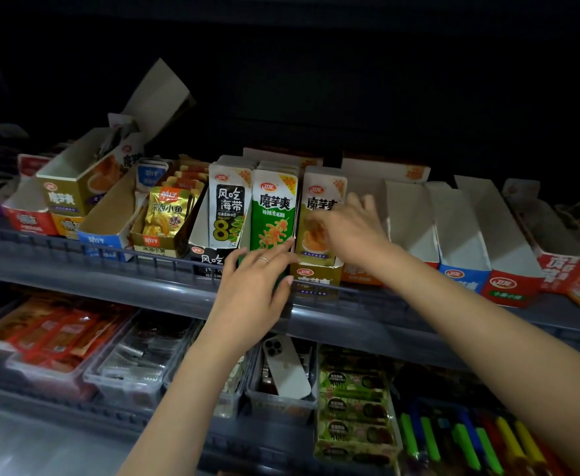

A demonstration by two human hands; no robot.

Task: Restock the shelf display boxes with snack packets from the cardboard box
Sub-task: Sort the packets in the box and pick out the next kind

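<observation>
On the grey upper shelf (110,280) three stacks look full — the green snack packets (273,214), black-and-white packets (228,207) just left of them, gold-and-white packets (319,204) just right. The left hand (257,280) presses straight fingers against the green packets; the blurred right hand (347,228) seems spread over the gold ones. Farther right of the green, white-lined cardboard display boxes (460,228) stand empty — much restocking remains.

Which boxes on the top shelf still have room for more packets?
Empty: the three white-lined boxes right of the right hand, and the blue box left of the fish packets. Crowded: the black packets, green packets and gold packets in the middle.
</observation>
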